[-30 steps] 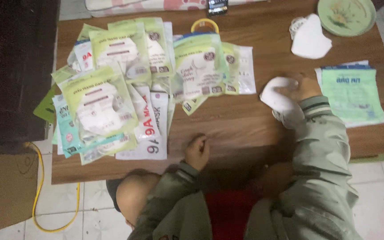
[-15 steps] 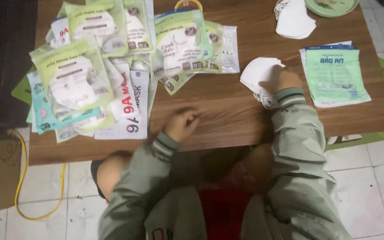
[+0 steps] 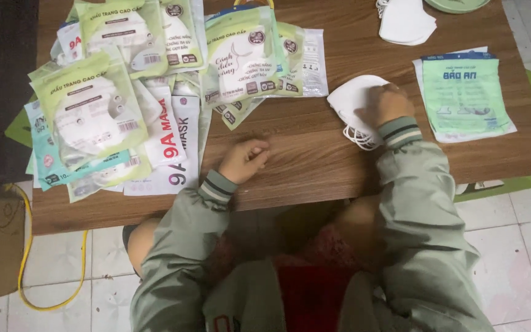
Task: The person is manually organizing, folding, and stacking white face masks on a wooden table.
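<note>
Green-and-white mask packets (image 3: 155,86) overlap in a heap at upper left; a flat green pouch stack (image 3: 465,92) lies upper right.

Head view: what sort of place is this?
Likely a home or small workshop set up for packing face masks by hand: a wooden table on a tiled floor, heaps of packaged masks, and loose white masks under the right hand.

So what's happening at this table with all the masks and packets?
A person sits at a wooden table. Their right hand rests on a small stack of white face masks, ear loops hanging toward the table's near edge. Their left hand lies loosely curled on bare wood, holding nothing. A heap of filled mask packets covers the left side, a flat pile of green pouches lies at the right, and more loose white masks sit at the far edge.
</note>
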